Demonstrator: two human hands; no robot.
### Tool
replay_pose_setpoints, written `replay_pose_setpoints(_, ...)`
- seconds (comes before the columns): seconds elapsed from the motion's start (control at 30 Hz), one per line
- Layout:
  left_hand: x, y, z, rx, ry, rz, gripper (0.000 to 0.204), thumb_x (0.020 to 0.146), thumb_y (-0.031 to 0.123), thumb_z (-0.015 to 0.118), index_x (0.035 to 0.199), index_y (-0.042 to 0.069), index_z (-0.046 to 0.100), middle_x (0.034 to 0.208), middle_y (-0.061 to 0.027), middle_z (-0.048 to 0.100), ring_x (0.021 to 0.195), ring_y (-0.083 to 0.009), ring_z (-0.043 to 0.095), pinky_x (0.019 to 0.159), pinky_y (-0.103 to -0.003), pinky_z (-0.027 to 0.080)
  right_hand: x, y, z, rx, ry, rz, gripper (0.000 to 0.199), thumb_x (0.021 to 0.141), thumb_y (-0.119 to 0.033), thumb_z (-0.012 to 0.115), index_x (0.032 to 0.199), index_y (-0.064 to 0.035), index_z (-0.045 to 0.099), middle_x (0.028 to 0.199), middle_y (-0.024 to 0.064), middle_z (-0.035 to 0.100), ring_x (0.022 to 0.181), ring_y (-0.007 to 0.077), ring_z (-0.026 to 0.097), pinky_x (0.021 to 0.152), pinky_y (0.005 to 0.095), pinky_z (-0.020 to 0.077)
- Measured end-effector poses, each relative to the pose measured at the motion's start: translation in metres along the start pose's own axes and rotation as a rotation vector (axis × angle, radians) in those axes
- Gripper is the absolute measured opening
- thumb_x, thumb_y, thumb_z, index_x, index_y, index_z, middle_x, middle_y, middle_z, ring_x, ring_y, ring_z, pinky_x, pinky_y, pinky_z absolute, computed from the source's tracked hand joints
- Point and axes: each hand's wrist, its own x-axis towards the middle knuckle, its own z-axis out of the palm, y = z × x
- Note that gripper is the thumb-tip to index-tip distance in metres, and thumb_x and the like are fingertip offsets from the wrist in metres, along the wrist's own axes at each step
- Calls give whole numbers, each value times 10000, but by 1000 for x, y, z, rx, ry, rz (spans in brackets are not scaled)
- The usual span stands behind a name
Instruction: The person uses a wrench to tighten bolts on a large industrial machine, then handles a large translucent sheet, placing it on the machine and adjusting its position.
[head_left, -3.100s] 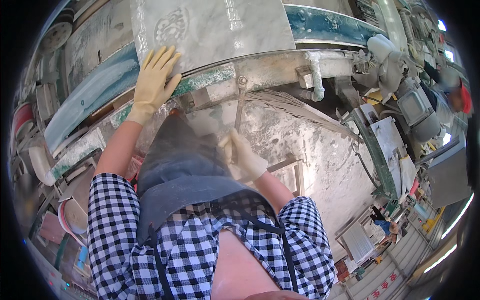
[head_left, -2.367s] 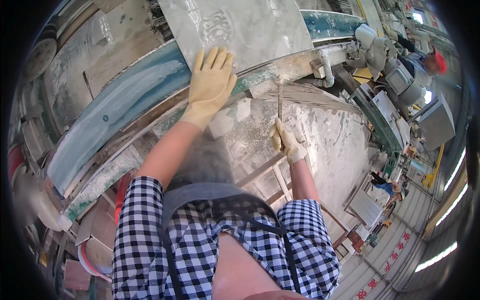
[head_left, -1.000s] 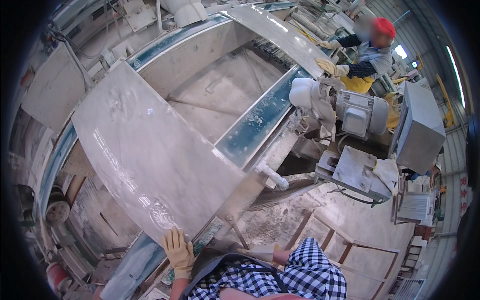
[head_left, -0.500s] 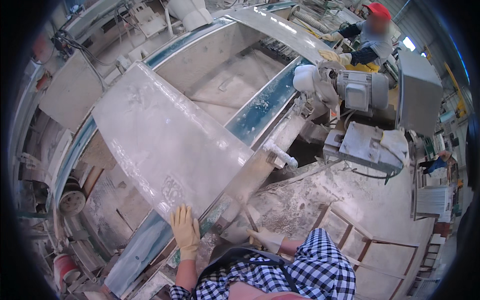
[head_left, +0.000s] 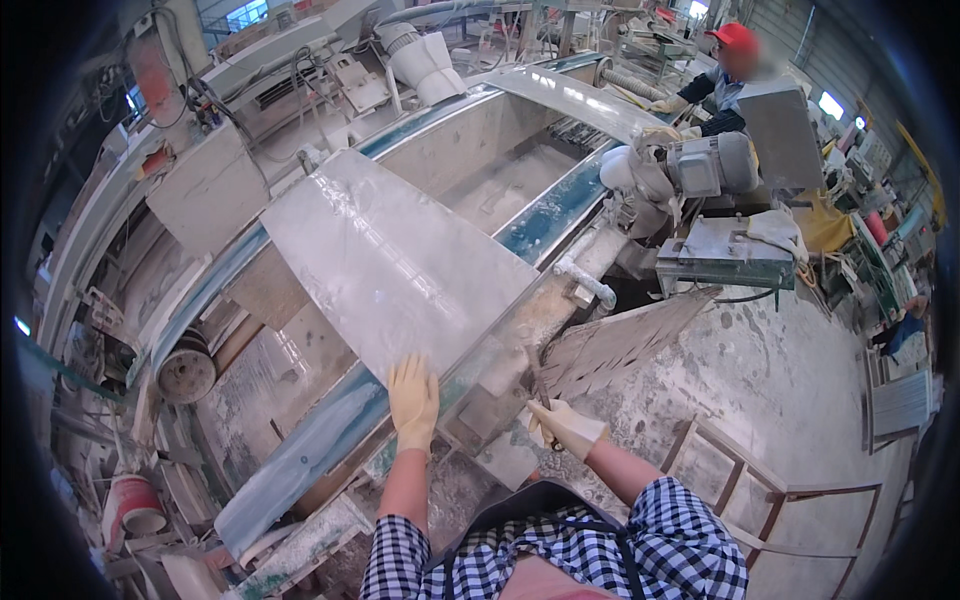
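A pale, glossy slab (head_left: 400, 260) lies flat across two blue rails (head_left: 300, 460) of a long dusty machine. My left hand (head_left: 412, 405), in a cream rubber glove, rests on its near edge with the fingers stretched out flat. To the right and lower, my right hand (head_left: 568, 427), gloved alike, is closed round a thin dark rod (head_left: 541, 385) rising beside the machine's near side. What the rod's lower end joins is hidden by the glove.
A motor (head_left: 715, 163) and a metal box (head_left: 730, 250) stand at the right. At the far end a co-worker in a red cap (head_left: 735, 50) has gloved hands at a second slab (head_left: 575, 98). Wooden frames (head_left: 780, 490) lie at lower right; a red-and-white bucket (head_left: 137, 505) at lower left.
My view has tipped up and shifted, so the machine sits differently in the picture. My left hand stays on the slab's edge and my right hand keeps hold of the rod.
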Motion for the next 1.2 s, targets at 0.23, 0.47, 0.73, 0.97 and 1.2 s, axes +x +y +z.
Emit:
replay_pose_setpoints(0.23,-1,-10,4,0,45,65,432,976,252,551,1307,-19,612,1357,-223,602,1298,-387,518,1167,-528,314,-99,172,-61,-492,273,-19,529,943,-459,629,1162,18,691,926,176,715,810,260,688,736,380,540)
replay_pose_setpoints(0.47,-3,-22,19,-62,137,128,361,981,167,607,1250,-73,633,1303,-275,626,1236,-440,560,1110,-495,397,-188,524,-52,40,690,639,302,942,-269,590,1049,-3,686,854,145,718,691,253,678,581,424,543)
replay_pose_setpoints(0.73,5,-45,31,176,86,273,335,961,91,600,1269,-32,643,1307,-263,634,1255,-421,565,1099,-490,423,-214,585,-16,268,841,694,325,1004,-304,576,990,5,675,733,168,727,547,269,671,452,422,496)
replay_pose_setpoints(0.97,-20,117,52,321,-138,-26,292,932,68,597,1201,-27,663,1180,-251,670,1135,-411,618,1031,-453,474,-215,530,-174,670,796,561,320,1014,-290,588,886,-8,668,617,128,633,476,256,616,431,387,479)
replay_pose_setpoints(1.2,-122,323,215,-242,-1128,226,377,980,271,589,1265,42,679,1203,-209,710,1177,-362,650,993,-438,492,-205,486,-358,553,592,568,395,1033,-280,535,802,19,650,611,161,657,414,246,584,387,389,455)
